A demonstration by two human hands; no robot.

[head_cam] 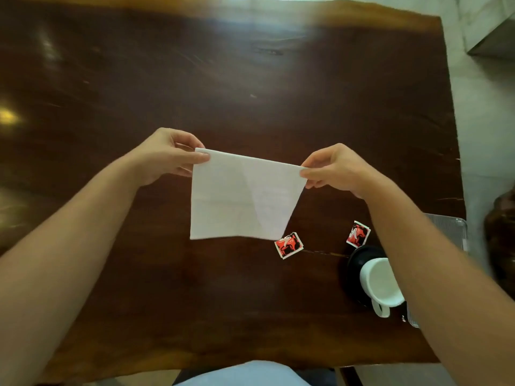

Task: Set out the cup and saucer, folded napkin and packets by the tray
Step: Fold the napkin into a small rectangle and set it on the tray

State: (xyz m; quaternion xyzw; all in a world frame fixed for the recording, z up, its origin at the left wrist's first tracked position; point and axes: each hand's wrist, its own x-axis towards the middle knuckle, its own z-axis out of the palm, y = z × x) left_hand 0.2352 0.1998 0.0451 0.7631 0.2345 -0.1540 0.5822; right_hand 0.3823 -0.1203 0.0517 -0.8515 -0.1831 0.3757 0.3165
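White cup [381,282] on black saucer [352,263], right side of desk [223,79], beside tray [451,227]; only white interior shows, handle toward person. Napkin [242,196] held above desk centre, long top edge running left-right. Left hand [164,157] and right hand [337,169] pinch top corners. Red packet [288,245] by napkin's lower corner; second packet [358,234] beside saucer.

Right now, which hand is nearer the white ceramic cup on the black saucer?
Right. The right hand pinches a corner of the white napkin beyond the white cup; the left hand holds the opposite corner, farther left.
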